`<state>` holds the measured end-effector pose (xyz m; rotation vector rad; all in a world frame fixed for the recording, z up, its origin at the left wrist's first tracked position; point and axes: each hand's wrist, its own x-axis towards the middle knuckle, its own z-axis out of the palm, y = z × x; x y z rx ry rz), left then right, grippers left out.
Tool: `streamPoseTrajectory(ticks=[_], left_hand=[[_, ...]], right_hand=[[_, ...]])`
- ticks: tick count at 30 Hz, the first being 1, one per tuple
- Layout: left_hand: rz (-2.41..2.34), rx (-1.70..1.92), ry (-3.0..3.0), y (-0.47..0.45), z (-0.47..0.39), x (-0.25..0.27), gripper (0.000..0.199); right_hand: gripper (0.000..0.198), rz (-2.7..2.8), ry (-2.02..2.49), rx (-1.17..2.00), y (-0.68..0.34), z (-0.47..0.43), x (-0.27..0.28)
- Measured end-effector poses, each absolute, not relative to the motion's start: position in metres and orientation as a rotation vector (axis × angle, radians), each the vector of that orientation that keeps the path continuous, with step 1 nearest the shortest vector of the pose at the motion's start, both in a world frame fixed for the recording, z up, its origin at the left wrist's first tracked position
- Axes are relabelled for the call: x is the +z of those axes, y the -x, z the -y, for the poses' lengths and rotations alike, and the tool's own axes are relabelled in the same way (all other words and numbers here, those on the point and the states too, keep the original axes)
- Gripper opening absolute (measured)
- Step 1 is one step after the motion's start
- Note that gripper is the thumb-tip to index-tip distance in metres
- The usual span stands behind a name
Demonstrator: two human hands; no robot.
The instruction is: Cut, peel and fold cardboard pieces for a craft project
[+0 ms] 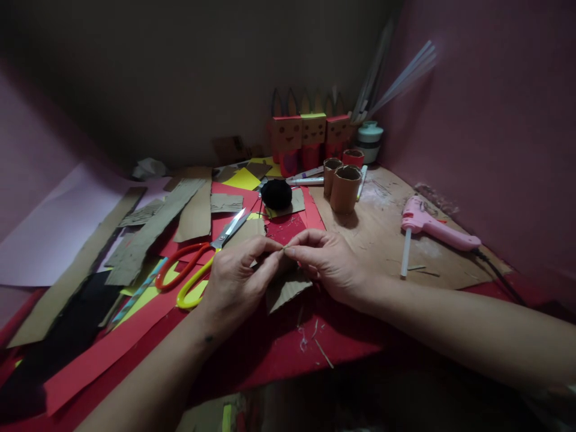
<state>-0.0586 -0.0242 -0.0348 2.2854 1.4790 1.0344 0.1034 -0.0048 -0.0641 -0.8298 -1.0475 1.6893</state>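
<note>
My left hand point(243, 273) and my right hand point(330, 264) meet over the front of the red table, thumbs and fingertips pinched together. Between the tips is a tiny brown bit that looks like cardboard; most of it is hidden by the fingers. Just beneath them shows a torn cardboard piece point(288, 292), and whether it is joined to the pinched bit cannot be told. Scissors point(216, 243) with red and yellow handles lie with blades slightly apart beside my left hand. A black ball of yarn or thread point(276, 195) sits beyond the fingers.
Cardboard strips point(153, 234) and a red paper strip point(112, 354) cover the left. Cardboard tubes point(345, 191) stand behind my right hand. A pink glue gun point(438, 225) with its cord lies at right. Decorated box figures point(288, 135) and a lidded jar point(369, 143) line the back.
</note>
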Motion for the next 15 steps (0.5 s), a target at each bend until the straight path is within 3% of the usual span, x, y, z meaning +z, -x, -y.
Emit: streamPoseTrajectory(ticks=[15], left_hand=[[-1.481, 0.92, -1.901, 0.058, 0.019, -0.0325, 0.015]], right_hand=[[0.014, 1.357, 0.983, 1.436, -0.1081, 0.0028, -0.0563]])
